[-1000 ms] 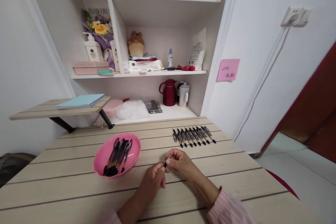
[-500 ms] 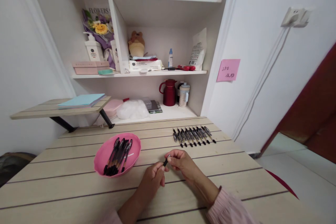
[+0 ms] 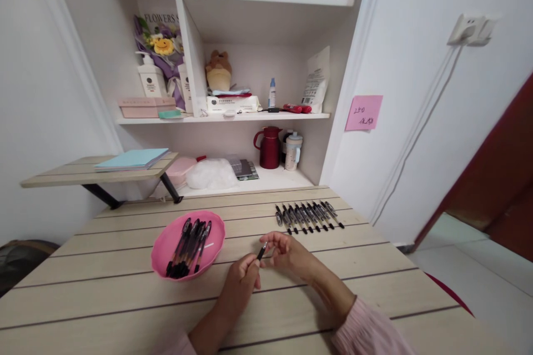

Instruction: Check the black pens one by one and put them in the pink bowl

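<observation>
Both hands meet over the middle of the wooden table (image 3: 125, 294). My left hand (image 3: 240, 284) is curled around the lower part of a black pen (image 3: 261, 250), whose tip sticks up and to the right. My right hand (image 3: 287, 252) is closed at the pen's upper end, fingertips pinching beside it. To the left stands a pink bowl (image 3: 165, 242) holding several black pens (image 3: 189, 241). Beyond my right hand, a row of several black pens (image 3: 308, 215) lies side by side on the table.
White shelves behind the table carry a dark red jug (image 3: 268, 147), a cup (image 3: 292, 150), bottles, a plush toy and boxes. A small raised wooden shelf (image 3: 83, 173) with a blue notebook stands at the left. A pink note (image 3: 363, 112) sticks to the right wall.
The pen between my hands has tilted more upright and risen slightly. The fingers of my right hand have shifted along its upper end. The view has drifted a little.
</observation>
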